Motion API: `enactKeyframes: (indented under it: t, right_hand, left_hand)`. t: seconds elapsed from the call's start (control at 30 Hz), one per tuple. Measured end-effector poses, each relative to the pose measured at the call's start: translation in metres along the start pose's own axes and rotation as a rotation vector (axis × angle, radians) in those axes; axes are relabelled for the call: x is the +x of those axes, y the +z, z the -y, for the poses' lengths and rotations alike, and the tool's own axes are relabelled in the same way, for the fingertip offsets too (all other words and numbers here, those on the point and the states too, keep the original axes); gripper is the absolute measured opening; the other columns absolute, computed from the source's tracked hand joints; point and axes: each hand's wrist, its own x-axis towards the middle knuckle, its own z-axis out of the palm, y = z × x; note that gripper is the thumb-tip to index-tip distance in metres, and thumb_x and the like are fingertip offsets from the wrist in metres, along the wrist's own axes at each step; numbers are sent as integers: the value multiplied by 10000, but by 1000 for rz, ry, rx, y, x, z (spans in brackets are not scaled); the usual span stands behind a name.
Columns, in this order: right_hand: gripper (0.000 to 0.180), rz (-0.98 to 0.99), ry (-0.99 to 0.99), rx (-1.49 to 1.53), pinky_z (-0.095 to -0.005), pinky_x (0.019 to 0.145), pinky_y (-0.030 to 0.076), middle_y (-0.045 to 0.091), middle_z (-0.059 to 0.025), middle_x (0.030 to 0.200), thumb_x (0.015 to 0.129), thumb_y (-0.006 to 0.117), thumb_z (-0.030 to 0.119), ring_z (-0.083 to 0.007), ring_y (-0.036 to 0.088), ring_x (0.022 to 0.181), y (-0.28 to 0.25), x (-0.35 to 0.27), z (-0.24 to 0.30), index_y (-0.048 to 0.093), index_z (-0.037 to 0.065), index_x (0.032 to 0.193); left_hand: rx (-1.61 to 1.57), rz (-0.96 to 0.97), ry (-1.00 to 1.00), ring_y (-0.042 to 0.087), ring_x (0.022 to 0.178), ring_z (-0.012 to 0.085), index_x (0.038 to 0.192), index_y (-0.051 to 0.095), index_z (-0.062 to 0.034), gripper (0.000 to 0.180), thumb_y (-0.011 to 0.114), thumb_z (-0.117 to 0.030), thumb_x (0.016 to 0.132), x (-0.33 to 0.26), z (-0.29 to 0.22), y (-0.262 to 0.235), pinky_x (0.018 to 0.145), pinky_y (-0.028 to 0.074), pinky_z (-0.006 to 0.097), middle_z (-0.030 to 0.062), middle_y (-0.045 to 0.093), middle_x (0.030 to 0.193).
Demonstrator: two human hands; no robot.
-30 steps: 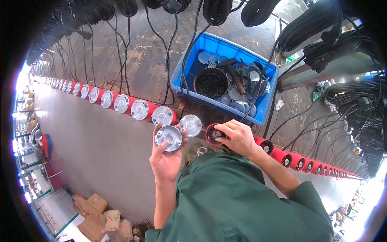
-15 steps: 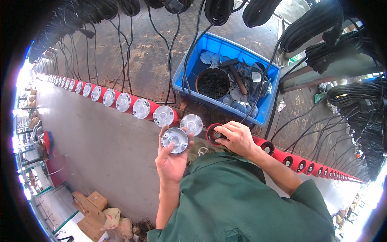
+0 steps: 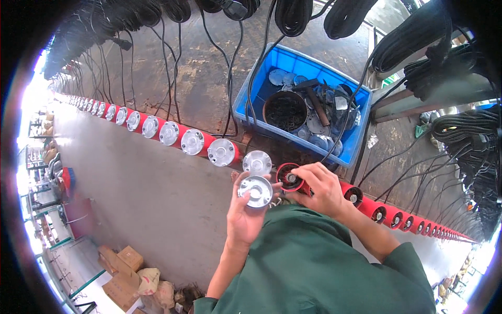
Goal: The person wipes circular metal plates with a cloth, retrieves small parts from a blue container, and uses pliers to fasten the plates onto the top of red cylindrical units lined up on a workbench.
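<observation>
My left hand point(image 3: 244, 219) grips a round silver metal end cap point(image 3: 256, 192), its recessed side facing up, thumb across the rim. Just right of it, my right hand point(image 3: 325, 189) is closed around the side of a red cylinder point(image 3: 286, 168). The cylinder's open end faces me, and a metal shaft shows in its dark inside. The cap is near this cylinder but apart from its opening. Another silver cap point(image 3: 257, 163) sits just beyond my left hand; whether it is fitted to a cylinder I cannot tell.
Left along the table edge, a row of red cylinders point(image 3: 235, 155) carries silver caps; those on the right point(image 3: 353, 194) are open-ended. A blue bin point(image 3: 240, 111) holds discs, a hammer point(image 3: 317, 104) and a round container. Black cable coils point(image 3: 294, 20) hang above. Cardboard boxes point(image 3: 121, 285) lie lower left.
My left hand has brought the end cap rightward, closer to the open red cylinder. The fingers of my right hand have shifted from over the opening to the cylinder's side. The view has shifted slightly.
</observation>
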Motion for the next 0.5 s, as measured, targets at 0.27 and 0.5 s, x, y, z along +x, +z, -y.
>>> enactKeyframes:
  t: [0.27, 0.5]
  right_hand:
    - [407, 121, -79, -30, -382, 720, 590, 717, -29, 1081, 773, 893, 208, -230, 699, 895, -3, -18, 29, 740, 125, 1140]
    - [288, 215, 846, 642, -273, 721, 574, 783, -33, 938, 948, 833, 133, -46, 672, 813, -27, -19, 7, 754, -22, 1177]
  left_hand:
    - [113, -108, -173, 579, 1321, 311, 1597, 289, -114, 539, 516, -278, 1137, -20, 36, -9, 1144, 457, 467, 163, 545, 1475]
    - [1041, -15, -50, 626, 1215, 187, 1477, 491, -12, 502, 690, -155, 1038, -28, 41, -5, 1047, 521, 401, 119, 600, 1361]
